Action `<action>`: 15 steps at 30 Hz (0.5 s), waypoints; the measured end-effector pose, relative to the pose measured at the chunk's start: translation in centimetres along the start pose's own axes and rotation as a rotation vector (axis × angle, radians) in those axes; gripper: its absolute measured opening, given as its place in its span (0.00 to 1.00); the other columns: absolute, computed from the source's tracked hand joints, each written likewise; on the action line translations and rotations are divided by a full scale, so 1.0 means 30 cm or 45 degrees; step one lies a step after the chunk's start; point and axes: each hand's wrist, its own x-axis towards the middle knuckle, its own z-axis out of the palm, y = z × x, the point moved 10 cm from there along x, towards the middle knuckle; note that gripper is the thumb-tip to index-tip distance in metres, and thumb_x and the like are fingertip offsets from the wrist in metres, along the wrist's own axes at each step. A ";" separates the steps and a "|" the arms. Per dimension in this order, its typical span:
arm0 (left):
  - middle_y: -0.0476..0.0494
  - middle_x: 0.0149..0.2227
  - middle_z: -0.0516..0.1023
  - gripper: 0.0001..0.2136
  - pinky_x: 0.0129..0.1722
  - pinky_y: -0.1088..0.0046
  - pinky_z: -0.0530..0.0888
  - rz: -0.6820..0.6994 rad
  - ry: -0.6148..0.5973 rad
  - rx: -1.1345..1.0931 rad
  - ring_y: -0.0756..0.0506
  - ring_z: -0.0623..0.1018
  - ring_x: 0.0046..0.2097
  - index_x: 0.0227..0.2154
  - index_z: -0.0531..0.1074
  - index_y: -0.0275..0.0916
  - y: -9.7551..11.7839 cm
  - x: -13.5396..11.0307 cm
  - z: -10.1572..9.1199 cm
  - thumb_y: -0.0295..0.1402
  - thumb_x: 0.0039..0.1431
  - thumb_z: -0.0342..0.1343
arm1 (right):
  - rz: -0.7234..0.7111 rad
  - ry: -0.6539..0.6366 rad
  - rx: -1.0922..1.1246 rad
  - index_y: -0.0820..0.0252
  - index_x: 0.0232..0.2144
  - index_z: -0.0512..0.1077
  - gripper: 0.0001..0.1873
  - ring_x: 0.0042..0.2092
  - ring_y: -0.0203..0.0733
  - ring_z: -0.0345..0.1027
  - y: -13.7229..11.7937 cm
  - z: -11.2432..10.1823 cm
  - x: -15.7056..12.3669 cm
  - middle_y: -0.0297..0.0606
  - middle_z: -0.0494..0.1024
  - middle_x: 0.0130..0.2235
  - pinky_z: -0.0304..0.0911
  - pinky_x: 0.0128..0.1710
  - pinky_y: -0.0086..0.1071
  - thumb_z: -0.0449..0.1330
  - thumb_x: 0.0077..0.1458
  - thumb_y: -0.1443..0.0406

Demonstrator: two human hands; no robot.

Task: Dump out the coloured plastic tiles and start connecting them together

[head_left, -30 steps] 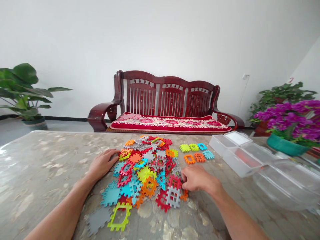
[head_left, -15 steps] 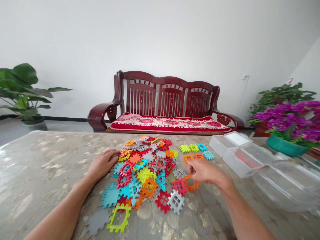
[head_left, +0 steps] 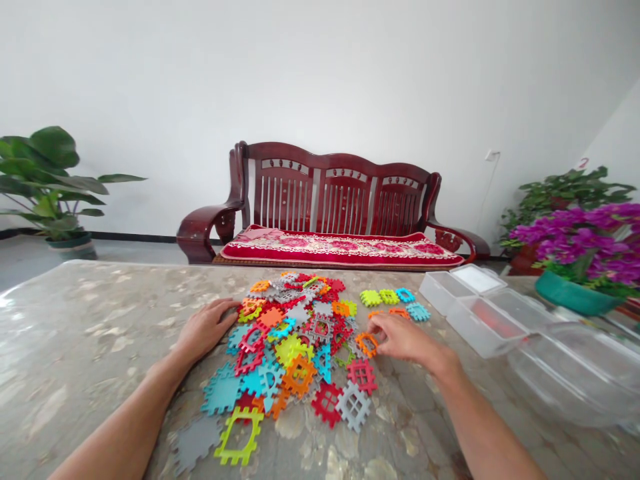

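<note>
Two bare hands rest at the edges of a heap of coloured interlocking tiles (head_left: 295, 340) on a marbled table (head_left: 100, 333). The right hand (head_left: 403, 339) pinches a small orange tile (head_left: 367, 344) between thumb and fingertips; the piece sits at the hand's left tip, touching the right border of the heap. Just beyond the right hand's knuckles, toward the far side of the table, lies a small set of separate tiles (head_left: 395, 301) in green, blue and orange, partly hidden by the hand. Just below and left of that hand lie a red grid tile (head_left: 363, 373) and a grey grid tile (head_left: 353, 404). The left hand (head_left: 203, 328) lies flat and relaxed, palm down, holding nothing, its fingertips touching the heap's left border. Well to the right of the right hand stand clear plastic boxes (head_left: 480, 310). A wooden bench (head_left: 330, 200) stands behind the table.
</note>
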 end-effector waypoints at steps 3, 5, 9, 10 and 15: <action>0.42 0.54 0.77 0.23 0.58 0.64 0.68 0.000 0.003 0.000 0.39 0.76 0.54 0.48 0.76 0.43 -0.003 0.000 0.002 0.48 0.60 0.44 | 0.029 -0.033 -0.003 0.57 0.42 0.74 0.21 0.43 0.44 0.71 0.010 0.009 0.000 0.37 0.79 0.43 0.62 0.41 0.31 0.65 0.41 0.69; 0.41 0.54 0.77 0.24 0.58 0.64 0.68 0.002 -0.003 0.006 0.39 0.76 0.54 0.49 0.76 0.42 -0.003 0.000 0.003 0.48 0.60 0.43 | -0.007 -0.065 -0.020 0.55 0.46 0.74 0.26 0.47 0.47 0.72 -0.001 0.015 -0.003 0.39 0.79 0.48 0.63 0.46 0.35 0.67 0.40 0.68; 0.41 0.55 0.77 0.24 0.57 0.65 0.69 0.006 -0.020 0.027 0.39 0.76 0.55 0.50 0.75 0.42 -0.002 0.000 0.005 0.48 0.61 0.43 | -0.107 -0.097 -0.122 0.53 0.54 0.71 0.35 0.57 0.53 0.66 -0.028 0.021 -0.011 0.41 0.75 0.56 0.60 0.56 0.42 0.66 0.40 0.68; 0.41 0.55 0.77 0.24 0.57 0.65 0.68 0.005 -0.025 0.031 0.39 0.75 0.55 0.50 0.75 0.42 -0.002 0.000 0.006 0.48 0.61 0.42 | -0.115 -0.106 -0.150 0.53 0.55 0.71 0.36 0.58 0.54 0.66 -0.030 0.021 -0.013 0.41 0.74 0.56 0.59 0.57 0.42 0.66 0.39 0.69; 0.40 0.55 0.76 0.25 0.58 0.63 0.68 -0.008 -0.039 0.033 0.39 0.75 0.55 0.50 0.75 0.42 -0.004 0.002 0.009 0.48 0.61 0.42 | -0.113 -0.116 -0.204 0.57 0.52 0.73 0.31 0.53 0.53 0.69 -0.048 0.030 -0.016 0.45 0.76 0.52 0.63 0.52 0.40 0.63 0.42 0.70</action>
